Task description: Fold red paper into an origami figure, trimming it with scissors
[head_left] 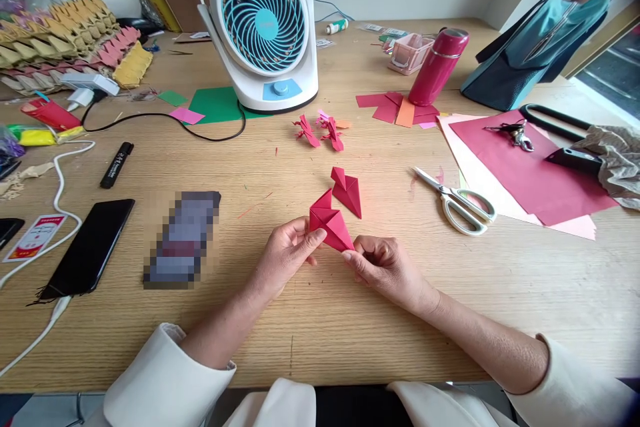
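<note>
A folded piece of red origami paper (pixel 330 221) is held between both hands above the table. My left hand (pixel 290 250) pinches its left side, thumb on top. At its lower right tip, my right hand (pixel 383 267) grips the point between thumb and curled fingers. Just beyond lies a second red folded paper piece (pixel 349 192), flat on the wood and close to the held one. Two small finished-looking red paper figures (pixel 306 131) rest farther back, near the fan. White-handled scissors (pixel 457 203) lie to the right, blades pointing toward the far left.
A white fan (pixel 267 27) stands at the back. Red paper sheets (pixel 520 160) and keys (pixel 517 133) lie right, by a red bottle (pixel 440 67) and blue bag (pixel 530 53). Phones, a black marker (pixel 117 165) and cables occupy the left, with folded-paper strips (pixel 65 40) behind.
</note>
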The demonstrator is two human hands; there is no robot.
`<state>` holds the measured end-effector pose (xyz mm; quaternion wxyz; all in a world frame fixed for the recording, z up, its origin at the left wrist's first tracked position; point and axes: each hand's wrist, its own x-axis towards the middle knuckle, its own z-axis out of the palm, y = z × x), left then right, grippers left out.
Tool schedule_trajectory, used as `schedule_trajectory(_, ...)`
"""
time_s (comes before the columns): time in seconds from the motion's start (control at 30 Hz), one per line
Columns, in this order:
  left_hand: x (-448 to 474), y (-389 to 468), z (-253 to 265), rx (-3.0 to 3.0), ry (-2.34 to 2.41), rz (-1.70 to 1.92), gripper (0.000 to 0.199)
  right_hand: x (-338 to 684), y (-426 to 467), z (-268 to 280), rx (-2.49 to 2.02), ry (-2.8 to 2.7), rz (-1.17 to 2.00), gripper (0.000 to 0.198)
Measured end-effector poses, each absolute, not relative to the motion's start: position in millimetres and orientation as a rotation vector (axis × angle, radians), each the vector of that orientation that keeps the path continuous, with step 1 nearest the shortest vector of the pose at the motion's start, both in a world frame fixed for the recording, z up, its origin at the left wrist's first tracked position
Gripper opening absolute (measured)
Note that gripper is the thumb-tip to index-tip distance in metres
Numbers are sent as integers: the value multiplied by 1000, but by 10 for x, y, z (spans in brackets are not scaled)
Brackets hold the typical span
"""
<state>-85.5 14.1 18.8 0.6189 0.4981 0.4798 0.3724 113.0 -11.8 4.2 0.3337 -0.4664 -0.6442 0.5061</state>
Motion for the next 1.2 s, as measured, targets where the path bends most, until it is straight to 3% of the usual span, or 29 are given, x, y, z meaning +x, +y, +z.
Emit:
schedule_trajectory(0.23, -722, 246, 255, 1062, 1084, 926, 34, 1134, -143, 48, -1215, -1803, 1245, 47)
schedule_trajectory(0.4, -663, 344, 252, 997, 936, 810, 34, 1198, -125, 62, -1118, -1646, 1462, 48)
schedule_trajectory(0.53, -646, 283, 175, 867, 798, 631, 43, 1246, -45, 56, -1056, -1336, 1481, 31)
schedule_trajectory(0.63, -656, 224, 126, 764, 730, 492, 44, 1262, 14, 60, -954, -1329, 1522, 40)
schedule_trajectory(0.73, -669, 207, 86, 688, 663, 402, 41, 1265, 40, 71, -825, -1378, 1580, 32)
schedule_trajectory(0.87, -684, 221, 70, 714, 593, 395, 44, 1244, 35, 70, -744, -1340, 1594, 23)
schedule_trajectory(1.03, -762, 275, 115, 904, 719, 421, 56, 1218, 47, 39, -876, -1210, 1614, 33)
schedule_trajectory(1.2, -827, 350, 171, 1108, 981, 646, 52, 1224, 74, -3, -1023, -1217, 1474, 36)
